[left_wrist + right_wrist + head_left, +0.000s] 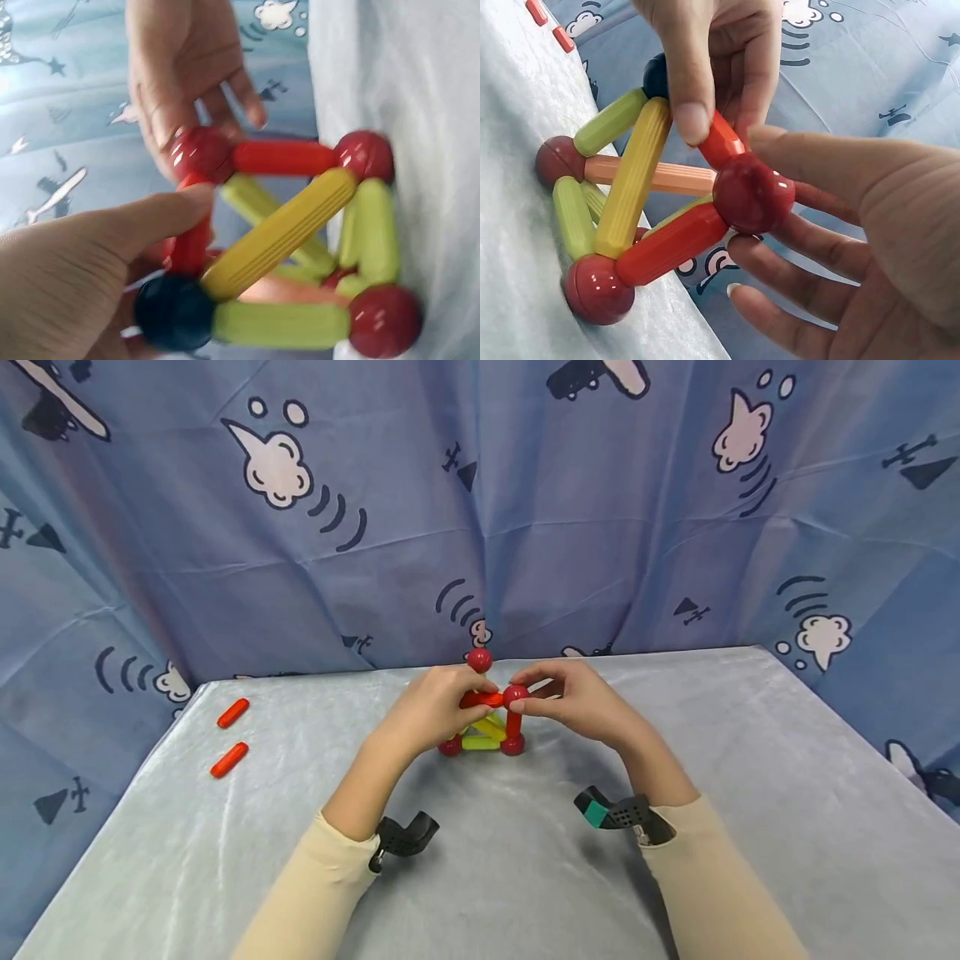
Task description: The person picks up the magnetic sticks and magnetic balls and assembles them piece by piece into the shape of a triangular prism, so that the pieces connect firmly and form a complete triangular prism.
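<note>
A frame of magnetic rods and balls stands at the table's far middle. My left hand (438,706) pinches its top red rod (724,141) between thumb and fingers. That rod links a dark blue ball (175,313) to a top red ball (754,193). My right hand (573,697) holds this red ball, thumb on one side and fingers on the other. Another red rod (673,244) runs down from it to a lower red ball (600,289). A yellow rod (281,232) slants across one side. Lime rods (281,325) and a peach rod (656,174) complete other edges.
Two loose red rods, one farther back (233,712) and one nearer (228,760), lie at the table's left. A patterned blue curtain (405,527) hangs behind the pale cloth-covered table (247,860). Another red ball (480,660) rises at the back of the frame.
</note>
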Demonstrator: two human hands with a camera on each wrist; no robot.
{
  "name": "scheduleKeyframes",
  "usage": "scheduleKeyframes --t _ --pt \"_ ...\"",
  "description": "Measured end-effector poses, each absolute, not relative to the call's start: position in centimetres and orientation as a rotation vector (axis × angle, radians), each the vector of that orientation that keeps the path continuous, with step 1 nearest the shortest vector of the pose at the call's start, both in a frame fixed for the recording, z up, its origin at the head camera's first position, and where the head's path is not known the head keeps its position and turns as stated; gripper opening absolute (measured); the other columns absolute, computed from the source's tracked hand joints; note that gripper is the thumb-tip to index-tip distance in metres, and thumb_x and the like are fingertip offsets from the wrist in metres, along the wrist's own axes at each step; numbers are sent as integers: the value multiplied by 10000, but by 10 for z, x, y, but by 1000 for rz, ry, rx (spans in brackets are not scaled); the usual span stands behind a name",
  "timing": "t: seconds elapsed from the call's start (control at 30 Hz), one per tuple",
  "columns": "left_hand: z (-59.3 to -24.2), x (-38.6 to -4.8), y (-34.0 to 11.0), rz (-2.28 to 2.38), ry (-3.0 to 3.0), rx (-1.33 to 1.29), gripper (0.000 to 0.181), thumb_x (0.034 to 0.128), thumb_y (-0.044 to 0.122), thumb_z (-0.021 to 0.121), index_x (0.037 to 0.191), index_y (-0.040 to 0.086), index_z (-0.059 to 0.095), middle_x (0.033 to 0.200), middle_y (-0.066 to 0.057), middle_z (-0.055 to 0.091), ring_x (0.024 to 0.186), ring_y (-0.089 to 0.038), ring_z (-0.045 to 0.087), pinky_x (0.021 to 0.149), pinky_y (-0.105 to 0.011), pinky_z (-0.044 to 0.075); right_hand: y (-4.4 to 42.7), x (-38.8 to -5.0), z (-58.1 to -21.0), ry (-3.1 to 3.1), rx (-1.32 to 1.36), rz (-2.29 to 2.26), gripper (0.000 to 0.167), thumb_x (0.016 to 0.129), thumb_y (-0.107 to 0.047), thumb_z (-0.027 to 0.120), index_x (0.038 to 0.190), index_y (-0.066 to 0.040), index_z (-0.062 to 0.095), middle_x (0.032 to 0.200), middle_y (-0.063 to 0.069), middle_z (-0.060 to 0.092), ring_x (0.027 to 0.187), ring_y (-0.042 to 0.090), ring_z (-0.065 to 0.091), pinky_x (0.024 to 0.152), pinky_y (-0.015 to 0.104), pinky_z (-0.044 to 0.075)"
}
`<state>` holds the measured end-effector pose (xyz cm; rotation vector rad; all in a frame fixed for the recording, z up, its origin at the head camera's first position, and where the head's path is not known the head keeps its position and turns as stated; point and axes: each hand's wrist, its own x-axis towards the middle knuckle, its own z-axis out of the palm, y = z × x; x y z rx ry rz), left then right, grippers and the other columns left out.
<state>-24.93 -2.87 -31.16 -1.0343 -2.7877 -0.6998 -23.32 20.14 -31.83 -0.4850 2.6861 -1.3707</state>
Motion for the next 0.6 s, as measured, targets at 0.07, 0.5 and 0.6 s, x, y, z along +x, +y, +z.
scheduleKeyframes --t 0.07,0.5,0.6 --pt "-311 -252 -37 -741 -2831 -1020 320 877 235 805 1177 137 749 1098 -15 735 939 -172 655 845 -326 581 200 -233 -319 2709 -498 -1337 388 875 -268 803 1220 -119 704 1229 83 700 1048 282 702 871 416 610" --pt "-302 -255 -56 -1049 -3026 -1094 387 875 198 803 1242 146 693 1072 -41 749 916 -140 709 837 -299 597 193 -239 -331 2989 -132 -1364 367 895 -274 783 1212 -111 695 1210 140 684 972 302 696 786 373 617" --pt "-299 -250 -48 -1007 -3034 -1087 427 918 200 758 1323 123 650 1096 -44 746 950 -152 692 859 -315 590 189 -241 -338 3029 -68 -1513 364 912 -270 767 1216 -84 692 1207 149 712 997 321 730 813 427 623"
